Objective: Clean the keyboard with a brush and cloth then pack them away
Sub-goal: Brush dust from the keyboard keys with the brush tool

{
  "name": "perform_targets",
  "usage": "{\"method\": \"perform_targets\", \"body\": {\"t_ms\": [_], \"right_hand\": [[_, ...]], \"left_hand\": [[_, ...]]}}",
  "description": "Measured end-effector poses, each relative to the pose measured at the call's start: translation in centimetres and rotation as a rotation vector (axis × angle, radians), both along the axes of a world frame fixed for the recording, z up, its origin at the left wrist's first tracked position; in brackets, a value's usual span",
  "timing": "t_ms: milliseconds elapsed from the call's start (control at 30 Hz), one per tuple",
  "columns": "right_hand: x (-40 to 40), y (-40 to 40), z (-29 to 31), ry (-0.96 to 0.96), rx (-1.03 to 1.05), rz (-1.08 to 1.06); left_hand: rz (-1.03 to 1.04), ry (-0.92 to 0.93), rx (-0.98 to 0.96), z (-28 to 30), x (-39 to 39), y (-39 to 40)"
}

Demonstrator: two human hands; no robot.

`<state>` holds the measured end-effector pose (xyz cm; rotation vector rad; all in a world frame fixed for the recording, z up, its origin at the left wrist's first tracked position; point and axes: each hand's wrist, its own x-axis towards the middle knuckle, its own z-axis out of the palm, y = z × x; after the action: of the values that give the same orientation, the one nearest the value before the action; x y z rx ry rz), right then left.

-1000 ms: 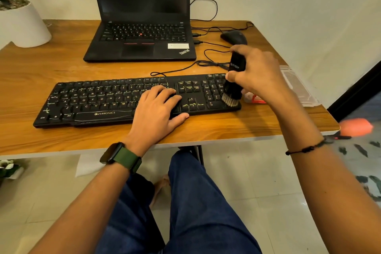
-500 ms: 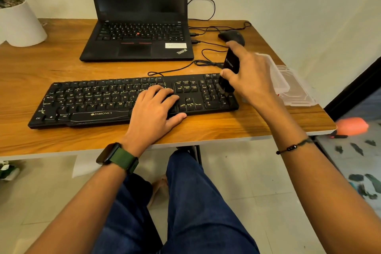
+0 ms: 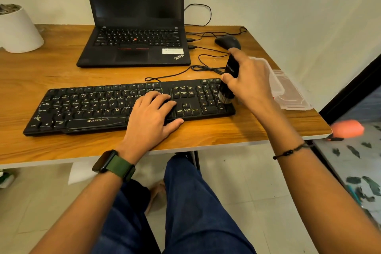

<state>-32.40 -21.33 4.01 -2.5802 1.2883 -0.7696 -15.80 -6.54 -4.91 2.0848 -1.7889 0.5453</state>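
Wooden counter (image 3: 61, 72) against a pale wall, above a tiled floor. The keyboard (image 3: 115, 105) lies along the front edge. The left hand (image 3: 152, 115) rests flat, fingers relaxed, on its keys. The right hand (image 3: 249, 82) grips the brush (image 3: 227, 82) upright, bristles on the number pad at the keyboard's right end.

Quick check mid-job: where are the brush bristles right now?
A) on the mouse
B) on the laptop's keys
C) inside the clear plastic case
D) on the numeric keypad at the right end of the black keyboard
D: the right hand grips the brush upright with its bristles down on the number pad at the right end of the keyboard, while the left hand rests flat on the keys.
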Motion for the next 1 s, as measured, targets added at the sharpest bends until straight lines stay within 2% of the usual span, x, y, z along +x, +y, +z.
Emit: {"method": "perform_targets", "body": {"t_ms": [267,567,667,1000], "right_hand": [[2.2,-1.6,0.2,-0.020,0.009,0.014],[-2.3,2.6,1.5,0.134,0.020,0.092],[-2.9,2.6,2.2,0.088,0.000,0.043],[2.3,-1.4,0.7,0.075,0.004,0.038]], "left_hand": [[0.003,0.001,0.018,0.0,0.0,0.0],[0.003,-0.005,0.011,0.0,0.0,0.0],[-0.002,-0.001,0.003,0.0,0.0,0.0],[-0.006,-0.003,0.002,0.0,0.0,0.0]]}}
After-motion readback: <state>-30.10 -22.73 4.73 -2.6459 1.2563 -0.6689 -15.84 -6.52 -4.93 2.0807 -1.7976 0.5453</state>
